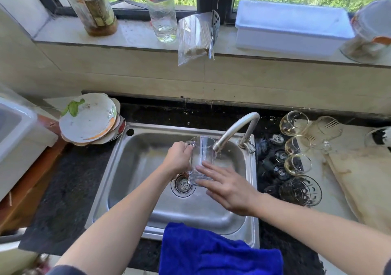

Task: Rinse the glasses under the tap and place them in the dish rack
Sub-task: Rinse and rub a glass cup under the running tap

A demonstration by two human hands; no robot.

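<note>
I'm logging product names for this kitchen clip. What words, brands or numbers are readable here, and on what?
No text is legible anywhere in this view.
Brown bottle, label: print too blurred to read.
Clear bottle, red-and-white label: too blurred to read.
Top bowl, rim marks: too small to read.
Glass mug: no print visible.

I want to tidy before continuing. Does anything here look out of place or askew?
Yes. The stack of dirty plates left of the sink sits tilted and uneven. The bag of wooden sticks hangs over the window ledge's edge.
</note>
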